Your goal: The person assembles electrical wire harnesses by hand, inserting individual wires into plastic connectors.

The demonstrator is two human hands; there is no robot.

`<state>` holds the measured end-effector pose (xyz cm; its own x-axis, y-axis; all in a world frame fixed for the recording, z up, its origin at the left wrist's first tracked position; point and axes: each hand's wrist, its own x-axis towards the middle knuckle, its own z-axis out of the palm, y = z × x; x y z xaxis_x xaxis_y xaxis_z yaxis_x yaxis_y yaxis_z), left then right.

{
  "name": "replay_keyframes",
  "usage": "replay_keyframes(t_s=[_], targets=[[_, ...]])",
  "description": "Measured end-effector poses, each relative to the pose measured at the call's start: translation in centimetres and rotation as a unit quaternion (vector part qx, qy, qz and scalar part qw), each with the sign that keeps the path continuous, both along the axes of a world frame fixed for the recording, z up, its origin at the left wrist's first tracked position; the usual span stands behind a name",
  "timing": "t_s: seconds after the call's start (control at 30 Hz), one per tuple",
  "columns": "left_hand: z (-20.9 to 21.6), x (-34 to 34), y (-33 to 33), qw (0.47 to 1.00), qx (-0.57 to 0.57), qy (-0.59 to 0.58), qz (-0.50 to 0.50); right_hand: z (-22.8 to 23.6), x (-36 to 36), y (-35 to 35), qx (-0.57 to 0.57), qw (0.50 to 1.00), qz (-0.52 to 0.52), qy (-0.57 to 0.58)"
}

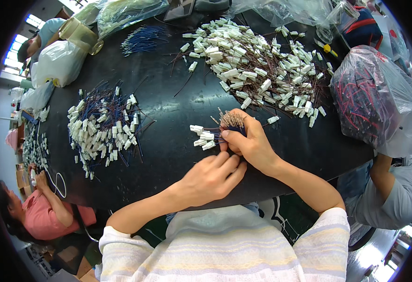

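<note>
Blue wires (235,127), one bundle (231,118), right hand (255,144)

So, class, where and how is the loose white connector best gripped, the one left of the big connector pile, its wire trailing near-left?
Probably by pinching the loose white connector across its long sides, coming from the left: its narrow block shape suits finger and thumb, and the big connector pile lies to its right.

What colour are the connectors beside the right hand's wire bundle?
The connectors are white, showing best in the head view.
</note>
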<state>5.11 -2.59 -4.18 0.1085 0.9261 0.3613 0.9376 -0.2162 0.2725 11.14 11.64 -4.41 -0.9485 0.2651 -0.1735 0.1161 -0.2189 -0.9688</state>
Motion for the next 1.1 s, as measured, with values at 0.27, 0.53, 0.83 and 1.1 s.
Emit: replay_keyframes(t_s=[0.27, 0.53, 0.83, 1.1], targets=[[3.8, -2.7, -1.7, 0.815, -0.013, -0.486, 0.317, 0.1, 0.2, -0.2, -0.019, 1.0, 0.01, -0.014], [0.5, -5.7, -1.9, 0.661, 0.014, -0.699, 0.272, 0.0, 0.2, -0.2, 0.039, 0.998, 0.03, -0.024], [0.2, -5.4, -1.7, 0.645, -0.001, -0.714, 0.272, -0.5, 0.2, -0.2, 0.096, 0.995, 0.029, 0.001], [0.4, -5.0, -1.7, 0.647, 0.002, -0.715, 0.265, -0.2, 0.3, -0.1, 0.105, 0.993, 0.052, 0.004]])
